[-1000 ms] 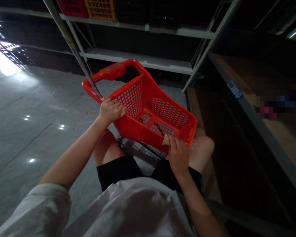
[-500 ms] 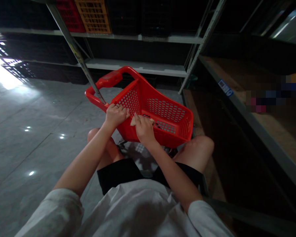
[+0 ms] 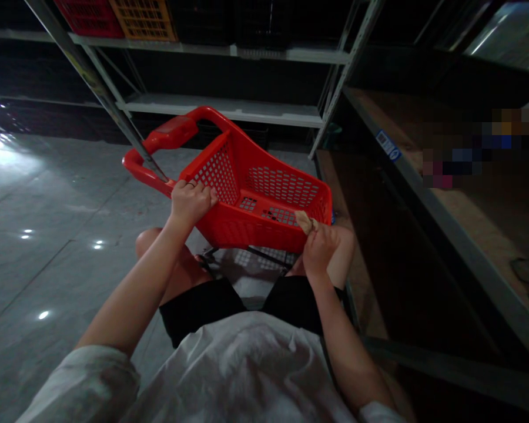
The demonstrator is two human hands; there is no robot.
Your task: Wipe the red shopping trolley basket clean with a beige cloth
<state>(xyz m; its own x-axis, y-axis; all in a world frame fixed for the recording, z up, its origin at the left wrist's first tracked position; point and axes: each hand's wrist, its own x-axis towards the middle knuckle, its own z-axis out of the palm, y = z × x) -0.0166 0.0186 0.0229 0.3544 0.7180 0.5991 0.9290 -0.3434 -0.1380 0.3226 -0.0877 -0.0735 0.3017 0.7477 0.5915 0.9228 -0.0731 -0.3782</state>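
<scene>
**Red shopping cart (image 3: 251, 232) gripped by one hand, beige cloth (image 3: 303, 221) in the other**

The cart is bright, glossy red plastic, with a deep basket, rows of small holes through its walls and floor, and a looped handle rising at the upper left. It stands in front of a seated person, by the knees, on a grey floor (image 3: 66, 276) dotted with light reflections. The left hand (image 3: 191, 202) has its fingers curled over the near rim, close to the handle. The right hand (image 3: 321, 247) pinches the crumpled cloth between closed fingers at the rim's opposite end; whether the cloth presses on the plastic is hard to tell. Behind stands a pale metal rack (image 3: 229, 108). A red crate (image 3: 90, 17) and an orange crate (image 3: 144, 20), both slatted, sit side by side on its upper shelf, contents too dark to make out. To the right, a wooden platform (image 3: 480, 229) carries a blue label (image 3: 388, 145) on its edge.
</scene>
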